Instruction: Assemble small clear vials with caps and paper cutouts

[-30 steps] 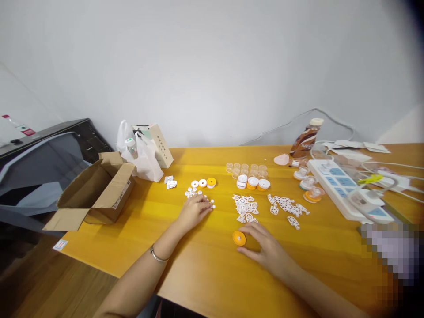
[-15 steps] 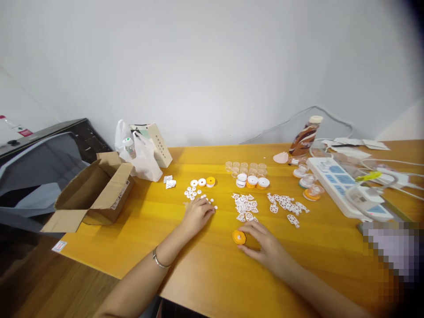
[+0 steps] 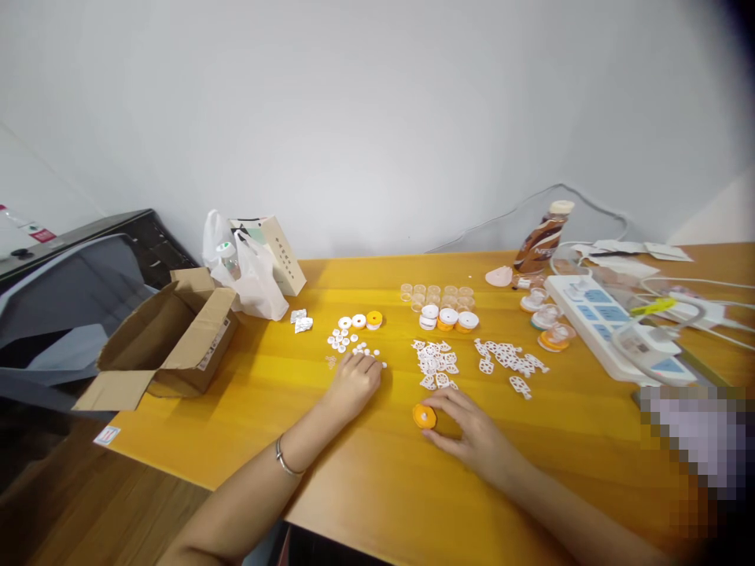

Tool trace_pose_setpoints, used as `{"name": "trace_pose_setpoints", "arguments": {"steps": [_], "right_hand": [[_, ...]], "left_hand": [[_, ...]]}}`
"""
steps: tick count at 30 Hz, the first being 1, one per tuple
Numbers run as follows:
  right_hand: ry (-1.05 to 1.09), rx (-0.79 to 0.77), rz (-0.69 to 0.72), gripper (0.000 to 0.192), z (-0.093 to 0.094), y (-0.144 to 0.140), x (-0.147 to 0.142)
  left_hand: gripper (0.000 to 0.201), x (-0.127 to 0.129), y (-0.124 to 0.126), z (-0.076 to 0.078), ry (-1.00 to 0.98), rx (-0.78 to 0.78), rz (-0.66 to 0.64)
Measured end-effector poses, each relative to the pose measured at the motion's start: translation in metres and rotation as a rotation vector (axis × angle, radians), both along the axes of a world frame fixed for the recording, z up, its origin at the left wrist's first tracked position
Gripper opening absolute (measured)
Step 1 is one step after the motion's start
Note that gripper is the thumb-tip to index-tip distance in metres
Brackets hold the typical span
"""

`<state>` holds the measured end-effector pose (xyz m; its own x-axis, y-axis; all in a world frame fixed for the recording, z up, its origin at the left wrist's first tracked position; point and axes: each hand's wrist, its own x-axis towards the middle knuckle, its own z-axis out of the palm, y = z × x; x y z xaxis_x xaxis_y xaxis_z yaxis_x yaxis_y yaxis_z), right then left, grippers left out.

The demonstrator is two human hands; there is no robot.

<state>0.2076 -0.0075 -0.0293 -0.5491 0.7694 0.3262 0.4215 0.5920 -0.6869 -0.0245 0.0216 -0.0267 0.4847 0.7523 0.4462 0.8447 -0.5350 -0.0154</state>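
Between the thumb and fingers of my right hand (image 3: 472, 431) is an orange round disc (image 3: 424, 417) with a small pale knob at its centre. My left hand (image 3: 355, 385) rests on the table, fingers curled and tips hidden beneath, so I cannot see what they hold. Just past its fingertips lie small white caps (image 3: 376, 353). Larger white round pieces (image 3: 338, 339) are scattered farther left, beside tiny clear rings (image 3: 331, 362). White cut-out plastic pieces (image 3: 436, 363) form a pile beyond my right hand.
White and orange spools (image 3: 448, 317) stand before rows of clear cups (image 3: 434, 293). A second pile of white cut-outs (image 3: 507, 355) lies right. A power strip (image 3: 613, 330), cables and a brown drink bottle (image 3: 543, 237) occupy the right side; an open cardboard box (image 3: 171, 338) stands left.
My left hand's fingers have drawn in and curled more beside the small white caps. My right hand keeps the orange disc in almost the same place.
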Motion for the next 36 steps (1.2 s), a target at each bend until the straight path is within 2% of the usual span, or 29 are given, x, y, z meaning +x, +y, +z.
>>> {"name": "trace_pose_setpoints", "arguments": {"steps": [2, 6, 8, 22, 27, 32, 36], "right_hand": [[0.012, 0.011, -0.007, 0.018, -0.002, 0.000, 0.000], [0.028, 0.016, -0.004, 0.019, -0.005, 0.001, 0.000], [0.025, 0.010, 0.001, 0.020, -0.005, 0.001, 0.000], [0.024, -0.006, 0.002, 0.021, -0.003, 0.002, -0.001], [0.020, -0.017, 0.007, 0.022, -0.004, 0.002, 0.000], [0.036, -0.014, 0.005, 0.022, -0.005, 0.003, 0.000], [0.023, -0.023, 0.010, 0.022, -0.005, 0.003, 0.000]], "left_hand": [[0.017, 0.008, -0.008, 0.001, -0.034, -0.023, -0.077], [0.016, 0.025, -0.023, 0.002, -0.088, -0.110, -0.331], [0.018, 0.030, -0.027, 0.003, -0.066, -0.102, -0.370], [0.021, 0.029, -0.020, 0.001, 0.040, -0.025, -0.395], [0.021, 0.029, -0.020, 0.000, 0.047, -0.051, -0.423], [0.022, 0.032, -0.019, -0.003, -0.057, -0.139, -0.393], [0.022, 0.032, -0.019, 0.001, -0.083, -0.198, -0.377]]}}
